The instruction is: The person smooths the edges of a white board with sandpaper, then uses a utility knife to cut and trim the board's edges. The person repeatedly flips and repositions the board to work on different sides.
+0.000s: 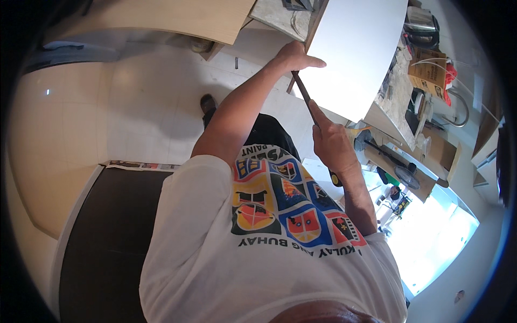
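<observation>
white board: lies on cluttered counter, near edge overhanging pale floor. left hand: clasps board's edge, thumb side hidden. right hand: closed around dark file; handle end mostly concealed, tip at the edge.

Pale glossy floor tiles spread below, with a dark mat lying at the left. A speckled stone counter carries a kettle and cardboard box, while bright daylight floods a window.
</observation>
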`<action>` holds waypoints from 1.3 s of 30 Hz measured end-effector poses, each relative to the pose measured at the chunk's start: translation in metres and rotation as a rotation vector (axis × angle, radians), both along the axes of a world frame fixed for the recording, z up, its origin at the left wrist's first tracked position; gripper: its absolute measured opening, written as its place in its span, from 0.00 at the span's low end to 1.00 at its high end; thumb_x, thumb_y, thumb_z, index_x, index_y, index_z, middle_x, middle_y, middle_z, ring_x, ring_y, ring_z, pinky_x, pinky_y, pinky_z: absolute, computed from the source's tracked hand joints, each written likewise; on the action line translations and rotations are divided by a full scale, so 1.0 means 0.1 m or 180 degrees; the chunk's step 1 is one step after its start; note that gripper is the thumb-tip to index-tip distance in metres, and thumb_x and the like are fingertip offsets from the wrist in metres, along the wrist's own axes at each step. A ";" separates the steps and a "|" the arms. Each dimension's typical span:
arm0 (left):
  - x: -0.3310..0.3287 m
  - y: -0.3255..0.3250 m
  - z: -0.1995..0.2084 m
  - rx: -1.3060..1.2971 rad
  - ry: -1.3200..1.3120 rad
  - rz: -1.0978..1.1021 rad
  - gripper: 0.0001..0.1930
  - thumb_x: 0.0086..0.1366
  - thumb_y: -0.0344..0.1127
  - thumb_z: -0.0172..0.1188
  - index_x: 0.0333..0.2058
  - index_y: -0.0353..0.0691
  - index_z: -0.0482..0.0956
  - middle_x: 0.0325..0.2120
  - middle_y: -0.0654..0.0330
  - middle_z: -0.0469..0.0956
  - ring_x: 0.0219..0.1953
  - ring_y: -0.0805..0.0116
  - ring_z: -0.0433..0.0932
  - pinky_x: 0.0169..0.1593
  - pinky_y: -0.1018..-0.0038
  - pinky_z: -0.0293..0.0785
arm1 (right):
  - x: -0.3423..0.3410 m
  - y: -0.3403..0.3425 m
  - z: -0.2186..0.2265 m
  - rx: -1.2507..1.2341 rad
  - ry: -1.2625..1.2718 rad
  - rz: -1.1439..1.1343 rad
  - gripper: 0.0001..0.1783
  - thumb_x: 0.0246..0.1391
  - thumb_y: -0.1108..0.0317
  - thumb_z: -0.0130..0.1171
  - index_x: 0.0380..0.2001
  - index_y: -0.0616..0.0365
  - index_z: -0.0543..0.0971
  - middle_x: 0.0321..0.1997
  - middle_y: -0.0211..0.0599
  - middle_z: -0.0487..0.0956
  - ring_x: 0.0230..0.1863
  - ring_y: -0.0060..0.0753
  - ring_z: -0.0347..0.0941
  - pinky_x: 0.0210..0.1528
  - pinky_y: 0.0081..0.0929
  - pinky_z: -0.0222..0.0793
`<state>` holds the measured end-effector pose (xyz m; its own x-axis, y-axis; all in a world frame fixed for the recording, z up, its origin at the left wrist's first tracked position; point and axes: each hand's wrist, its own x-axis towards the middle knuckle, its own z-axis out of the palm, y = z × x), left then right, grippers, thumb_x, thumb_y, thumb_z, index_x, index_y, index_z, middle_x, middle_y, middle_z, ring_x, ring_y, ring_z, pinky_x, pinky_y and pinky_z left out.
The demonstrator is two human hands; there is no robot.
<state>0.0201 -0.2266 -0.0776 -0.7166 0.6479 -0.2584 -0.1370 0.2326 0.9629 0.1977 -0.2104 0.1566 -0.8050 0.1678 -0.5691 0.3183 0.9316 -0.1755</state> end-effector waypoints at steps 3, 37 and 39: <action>-0.05 -0.02 0.11 -0.0188 -0.0186 -0.0251 0.34 0.47 0.60 0.78 0.35 0.29 0.85 0.29 0.49 0.85 0.33 0.59 0.85 0.40 0.67 0.80 | 0.11 0.05 -0.36 0.0020 0.0066 0.0159 0.32 0.62 0.78 0.51 0.70 0.58 0.66 0.31 0.66 0.82 0.34 0.61 0.84 0.41 0.49 0.79; -0.06 -0.09 0.19 -0.0018 -0.0111 -0.0455 0.41 0.46 0.62 0.78 0.43 0.25 0.83 0.34 0.44 0.85 0.38 0.58 0.85 0.46 0.67 0.79 | 0.23 -0.12 -0.07 -0.0580 0.0335 -0.0189 0.31 0.61 0.78 0.52 0.68 0.60 0.69 0.29 0.67 0.80 0.32 0.61 0.83 0.37 0.47 0.77; -0.08 -0.13 0.25 -0.0179 -0.0185 -0.0551 0.41 0.47 0.62 0.79 0.44 0.26 0.83 0.35 0.44 0.85 0.39 0.59 0.85 0.46 0.67 0.79 | 0.24 -0.11 -0.10 -0.0532 0.0365 -0.0250 0.31 0.61 0.78 0.51 0.68 0.60 0.68 0.30 0.67 0.80 0.33 0.63 0.83 0.37 0.48 0.77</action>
<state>0.0119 -0.2399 -0.0527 -0.5785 0.7435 -0.3354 -0.1451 0.3109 0.9393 0.2217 -0.2213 0.1471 -0.8543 0.1435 -0.4996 0.3577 0.8596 -0.3648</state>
